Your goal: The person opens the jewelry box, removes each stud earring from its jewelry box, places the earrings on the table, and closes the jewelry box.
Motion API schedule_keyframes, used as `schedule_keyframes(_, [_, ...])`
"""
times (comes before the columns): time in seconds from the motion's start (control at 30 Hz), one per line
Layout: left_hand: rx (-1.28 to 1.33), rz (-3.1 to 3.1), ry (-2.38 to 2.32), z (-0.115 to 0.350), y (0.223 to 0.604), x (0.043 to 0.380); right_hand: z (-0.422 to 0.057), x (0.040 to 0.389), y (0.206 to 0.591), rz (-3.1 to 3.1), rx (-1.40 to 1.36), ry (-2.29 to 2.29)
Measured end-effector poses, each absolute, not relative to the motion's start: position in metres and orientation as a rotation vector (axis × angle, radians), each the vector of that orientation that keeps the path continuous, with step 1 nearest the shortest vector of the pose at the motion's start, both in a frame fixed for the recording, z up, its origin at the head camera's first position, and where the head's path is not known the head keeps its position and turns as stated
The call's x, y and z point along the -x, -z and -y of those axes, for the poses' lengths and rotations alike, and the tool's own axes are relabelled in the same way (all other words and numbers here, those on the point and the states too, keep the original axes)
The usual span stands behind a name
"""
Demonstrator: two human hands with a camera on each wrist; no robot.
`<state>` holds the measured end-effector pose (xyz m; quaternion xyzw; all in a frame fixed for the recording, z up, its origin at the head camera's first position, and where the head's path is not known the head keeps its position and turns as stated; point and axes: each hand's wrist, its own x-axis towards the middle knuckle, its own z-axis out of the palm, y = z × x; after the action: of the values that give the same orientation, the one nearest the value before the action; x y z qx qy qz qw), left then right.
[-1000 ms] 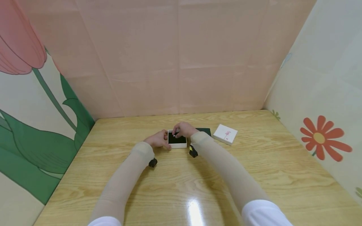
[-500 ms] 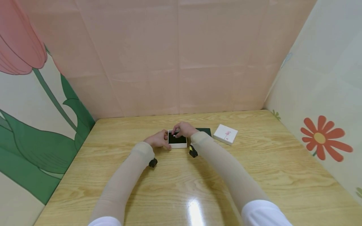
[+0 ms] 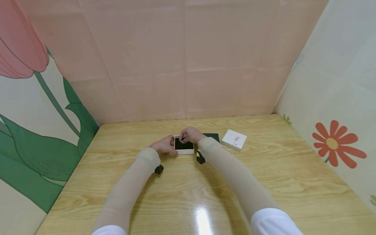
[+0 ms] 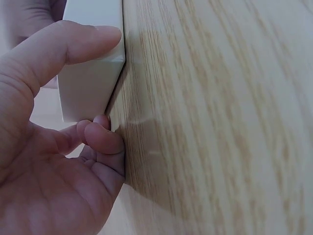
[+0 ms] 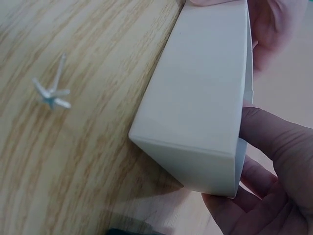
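Note:
A small white box (image 3: 184, 151) with a black lining (image 3: 180, 145) stands open on the table. At its left end my left hand (image 3: 164, 145) grips it; in the left wrist view the thumb (image 4: 93, 43) presses the front wall and curled fingers touch the end. Over the box, my right hand (image 3: 191, 134) reaches in and pinches a tiny silvery star-shaped stud earring (image 3: 180, 141) against the lining. The right wrist view shows a similar star stud earring (image 5: 51, 95) lying on the table, its post sticking up. The fingertips inside the box are partly hidden by its wall.
Right of the box, partly behind the right wrist, lies a dark green flat thing (image 3: 214, 136). Beside it is a white box lid (image 3: 234, 139) with a pink flower print. A pink backdrop (image 3: 185, 81) rises behind the wooden table (image 3: 176, 195).
Both hands and the box keep their places. The star earring at the right fingertips has shifted and turned very slightly.

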<state>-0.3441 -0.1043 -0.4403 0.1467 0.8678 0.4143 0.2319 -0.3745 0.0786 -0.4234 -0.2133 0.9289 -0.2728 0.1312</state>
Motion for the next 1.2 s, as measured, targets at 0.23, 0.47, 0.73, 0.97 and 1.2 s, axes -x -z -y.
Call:
schedule_keyframes(0.23, [-0.423, -2.372, -1.154, 0.1043, 0.4412, 0.3439, -0.0774, 0.3737, 0.4222, -2.703, 0.570, 0.773])
schedule_keyframes(0.47, [-0.428, -2.395, -1.125, 0.1059, 0.4400, 0.3435, -0.0772, 0.3759, 0.4232, -2.711, 0.653, 0.721])
schedule_keyframes(0.73, [-0.414, -2.407, -1.108, 0.1057, 0.4395, 0.3432, -0.0780, 0.3770, 0.4234, -2.711, 0.730, 0.695])
schedule_keyframes(0.97, [-0.404, -2.386, -1.142, 0.1045, 0.4389, 0.3406, -0.0790, 0.3747, 0.4225, -2.705, 0.645, 0.755])
schedule_keyframes(1.2, [-0.427, -2.385, -1.156, 0.1043, 0.4393, 0.3412, -0.0796, 0.3764, 0.4246, -2.695, 0.602, 0.794])
